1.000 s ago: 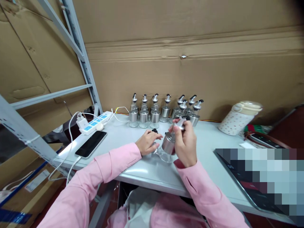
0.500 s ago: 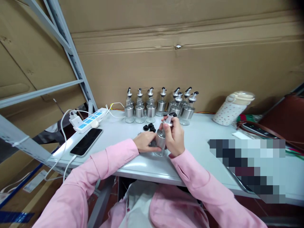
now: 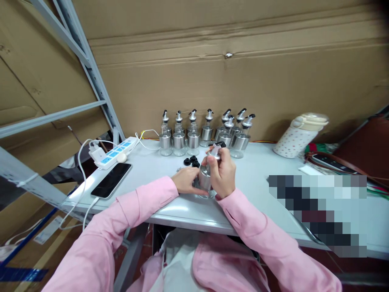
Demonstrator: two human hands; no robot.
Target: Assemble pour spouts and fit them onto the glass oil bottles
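Observation:
A glass oil bottle (image 3: 204,180) with a steel band round its body stands near the table's front edge, leaning slightly. My left hand (image 3: 186,181) is wrapped about its lower body, thumb across the front. Higher up, my right hand (image 3: 225,173) grips the silver pourer top (image 3: 215,152) with its black flip lever, at the bottle's neck. The fingers partly hide the neck, so I cannot tell how the top sits on it. Just behind my left hand lie several small black stoppers (image 3: 193,160).
Several similar bottles (image 3: 207,136) with pourer tops, some without, stand along the cardboard wall (image 3: 170,81). To the left are a phone (image 3: 112,180) and a power strip (image 3: 117,153) with white cables. A dotted flask (image 3: 296,140) and a brown bag (image 3: 361,150) stand at right.
My hands keep their hold on the same bottle, and its pourer top has shifted only slightly with my right fingers. The camera view has moved a little.

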